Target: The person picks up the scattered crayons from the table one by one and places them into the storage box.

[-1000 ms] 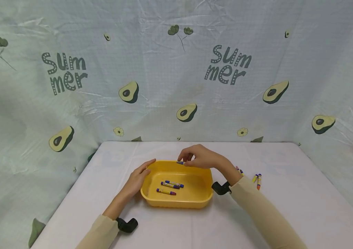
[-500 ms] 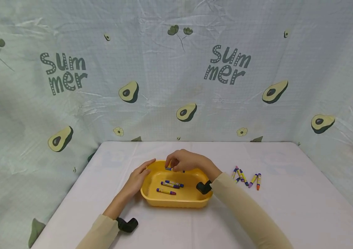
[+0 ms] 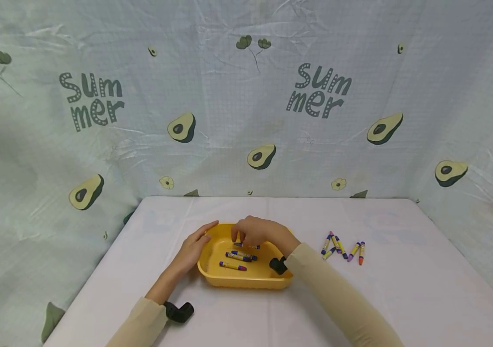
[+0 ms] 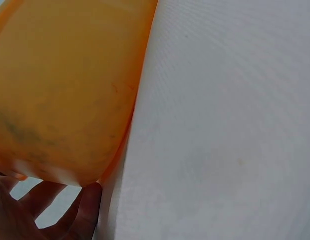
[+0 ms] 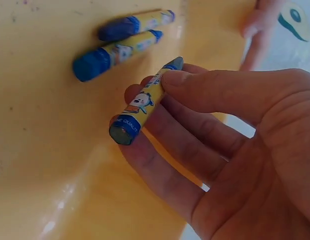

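A yellow plastic tray (image 3: 246, 282) stands on the table. At its left end my left hand (image 3: 191, 249) holds the wall, thumb at the rim and fingers along the outside; in the left wrist view fingertips (image 4: 90, 200) touch the tray's lower edge. Inside the tray, low over the floor, my right hand (image 3: 255, 232) pinches a dark grey-green crayon (image 5: 141, 104) in a yellow wrapper between thumb and fingers. Two blue crayons (image 3: 239, 257) lie side by side just in front of it. A crayon with a reddish tip (image 3: 232, 266) lies nearer the tray's front.
To the tray's right, several crayons (image 3: 337, 245) lie in a loose cluster on the white tabletop (image 3: 403, 289). An orange-tipped crayon (image 3: 362, 253) is at the cluster's right end. A printed cloth backdrop (image 3: 212, 96) hangs behind the table.
My right hand has moved left and down from over the tray's back rim into the tray, carrying the crayon. The left hand has stayed on the tray's left end.
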Demonstrator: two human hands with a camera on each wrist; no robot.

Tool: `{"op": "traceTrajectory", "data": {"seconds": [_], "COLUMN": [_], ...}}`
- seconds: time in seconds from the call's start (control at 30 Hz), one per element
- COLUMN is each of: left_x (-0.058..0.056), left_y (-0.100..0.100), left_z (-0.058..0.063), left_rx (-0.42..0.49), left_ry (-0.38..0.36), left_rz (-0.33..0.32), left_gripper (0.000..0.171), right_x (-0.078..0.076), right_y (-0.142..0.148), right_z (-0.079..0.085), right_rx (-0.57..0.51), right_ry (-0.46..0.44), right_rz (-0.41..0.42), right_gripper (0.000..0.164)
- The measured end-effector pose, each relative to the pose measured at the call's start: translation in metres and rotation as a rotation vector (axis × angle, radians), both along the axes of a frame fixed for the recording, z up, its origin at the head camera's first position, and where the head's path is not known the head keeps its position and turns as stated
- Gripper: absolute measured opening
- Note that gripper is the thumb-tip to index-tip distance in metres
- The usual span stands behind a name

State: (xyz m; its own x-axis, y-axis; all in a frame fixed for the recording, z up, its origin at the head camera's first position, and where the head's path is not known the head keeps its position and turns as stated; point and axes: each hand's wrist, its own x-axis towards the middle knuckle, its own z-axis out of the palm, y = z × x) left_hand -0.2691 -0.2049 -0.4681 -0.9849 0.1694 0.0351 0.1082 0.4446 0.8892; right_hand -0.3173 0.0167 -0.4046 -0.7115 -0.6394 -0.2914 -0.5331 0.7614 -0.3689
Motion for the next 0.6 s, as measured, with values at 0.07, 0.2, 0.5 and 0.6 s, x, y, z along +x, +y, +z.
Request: {"op": "traceTrajectory", "data": {"seconds": [0.07, 0.2, 0.5, 0.6], "left_x": [0.0001, 0.0005, 0.0021, 0.0021], "left_y": [-0.0004, 0.0002, 0.0004, 0.0001], "left_z": [0.0005, 0.0005, 0.0018, 0.0016], "left_rx": [-0.004, -0.008, 0.000, -0.005], "left_ry": [0.003, 0.000, -0.005, -0.003], "left_rz": [0.004, 0.002, 0.008, 0.008], "left_gripper": [0.049, 0.049, 0.049, 0.049], "right_x": [-0.0005, -0.0009, -0.0024, -0.0028], "right_y": [-0.0019, -0.0041, -0.0043, -0.0029], "right_z": [-0.0029, -0.0087, -0.0109, -0.0102], "right_rx": [0.014, 0.026, 0.002, -0.027], "right_ry": [-0.012, -0.026, -0.031, -0.056], "right_rz": [-0.001, 0.005, 0.032, 0.032], "right_gripper": [0.029, 0.030, 0.031, 0.031]}}
